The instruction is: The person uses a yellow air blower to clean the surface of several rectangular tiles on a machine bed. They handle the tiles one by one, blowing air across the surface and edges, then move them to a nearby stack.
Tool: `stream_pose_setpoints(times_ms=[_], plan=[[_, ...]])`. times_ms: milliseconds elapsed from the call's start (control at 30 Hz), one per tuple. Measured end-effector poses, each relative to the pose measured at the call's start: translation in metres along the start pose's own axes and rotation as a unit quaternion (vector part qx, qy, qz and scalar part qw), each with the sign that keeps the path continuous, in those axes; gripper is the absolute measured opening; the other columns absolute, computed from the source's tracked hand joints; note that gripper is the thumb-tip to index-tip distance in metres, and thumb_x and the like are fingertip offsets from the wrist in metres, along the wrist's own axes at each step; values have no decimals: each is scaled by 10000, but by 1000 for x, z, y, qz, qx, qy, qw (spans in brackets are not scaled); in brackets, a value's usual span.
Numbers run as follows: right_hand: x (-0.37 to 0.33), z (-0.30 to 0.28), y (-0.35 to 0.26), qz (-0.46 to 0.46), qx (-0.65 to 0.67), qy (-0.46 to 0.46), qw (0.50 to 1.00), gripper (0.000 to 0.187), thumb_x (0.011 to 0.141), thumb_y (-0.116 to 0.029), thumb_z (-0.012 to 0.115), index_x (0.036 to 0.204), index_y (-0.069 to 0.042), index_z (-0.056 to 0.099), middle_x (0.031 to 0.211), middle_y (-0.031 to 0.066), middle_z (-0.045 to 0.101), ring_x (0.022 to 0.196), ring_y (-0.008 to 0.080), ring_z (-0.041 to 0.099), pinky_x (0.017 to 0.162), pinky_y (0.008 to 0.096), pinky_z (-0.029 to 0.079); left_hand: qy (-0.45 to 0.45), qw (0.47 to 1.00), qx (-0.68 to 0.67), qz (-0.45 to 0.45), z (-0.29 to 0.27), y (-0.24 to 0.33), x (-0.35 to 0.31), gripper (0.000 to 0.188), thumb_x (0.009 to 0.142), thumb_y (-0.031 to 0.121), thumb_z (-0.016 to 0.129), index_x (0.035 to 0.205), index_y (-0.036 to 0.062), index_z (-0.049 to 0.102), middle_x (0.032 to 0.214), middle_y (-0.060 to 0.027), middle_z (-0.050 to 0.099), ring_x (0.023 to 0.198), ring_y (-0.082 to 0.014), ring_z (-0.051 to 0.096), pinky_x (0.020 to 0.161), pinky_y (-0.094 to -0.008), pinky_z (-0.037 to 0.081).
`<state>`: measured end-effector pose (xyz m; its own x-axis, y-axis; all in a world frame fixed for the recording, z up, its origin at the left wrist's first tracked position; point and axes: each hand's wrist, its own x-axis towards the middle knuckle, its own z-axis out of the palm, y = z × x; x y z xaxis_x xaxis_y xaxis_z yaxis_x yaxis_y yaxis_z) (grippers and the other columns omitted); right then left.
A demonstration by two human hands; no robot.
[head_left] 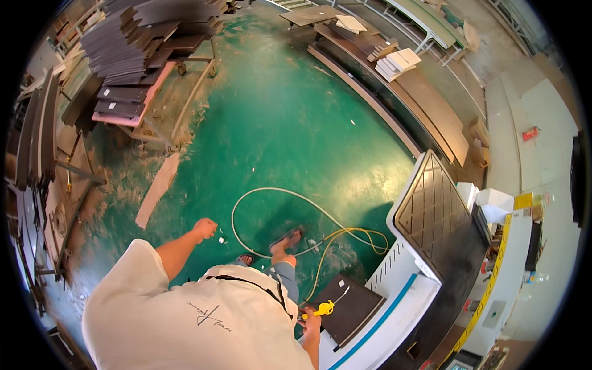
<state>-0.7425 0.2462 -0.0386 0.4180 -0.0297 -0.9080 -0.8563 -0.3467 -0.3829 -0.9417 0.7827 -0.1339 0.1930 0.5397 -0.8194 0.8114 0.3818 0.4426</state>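
- Left hand (206,229): one, held out over the floor at left, well apart from the right hand; fingers curled into a loose fist; whether it encloses anything cannot be told.
- Right hand (312,321): one, near, at right; fingers wrapped around the air gun.
- Air gun (324,309): yellow, slim nozzle; in the right hand, nozzle over the dark panel and pointing to far right.
- Dark panel (356,313): flat, with a small white label; at near right, beside the machine's white side.
- Yellow hose (321,261): runs from near the right hand across the floor.
- Pale hose (261,189): one wide loop on the green floor (271,135), around the person's forward foot.
- Machine (435,213): dark slatted top, white side, blue stripe; right.
- Stacked dark boards (123,46): on a wheeled cart, far left.
- Brown strip (158,190): flat on the floor, left.
- Long panels (422,98): laid lengthwise, far right, with pale blocks (394,64) on top.
- Fire extinguisher (530,133): red, far right.
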Motion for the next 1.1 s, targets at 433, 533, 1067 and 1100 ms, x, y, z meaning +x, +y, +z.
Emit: stream_pose_setpoints(times_ms=[433,533,1067,1100], plan=[[214,137,-445,-73,-105,-110,986,265,962,-274,712,1057,-33,655,893,112,734,603,237,693,502,353,587,-2,986,126,108,29,275,90,293,898,355,709,1005,100,806,962,-131,781,853,-258,731,768,-416,567],[225,177,-585,-109,-128,-148,975,299,1000,-272,680,1200,-54,630,1011,143,764,594,232,690,503,347,590,52,997,-3,52,24,373,136,282,904,307,745,1049,69,785,954,-121,783,833,-224,742,781,-387,578],[353,391,-909,-46,-79,-82,992,240,967,-245,657,1136,-89,725,870,29,670,632,161,616,465,321,445,39,984,133,115,-75,805,492,372,885,415,725,957,54,780,881,-138,762,834,-245,759,777,-422,580],[361,410,-936,-24,-65,-65,995,254,977,-257,661,1154,-84,717,904,38,677,672,163,632,477,307,454,36,990,84,105,-86,857,505,360,893,396,729,984,51,774,895,-134,764,843,-239,758,769,-418,578]])
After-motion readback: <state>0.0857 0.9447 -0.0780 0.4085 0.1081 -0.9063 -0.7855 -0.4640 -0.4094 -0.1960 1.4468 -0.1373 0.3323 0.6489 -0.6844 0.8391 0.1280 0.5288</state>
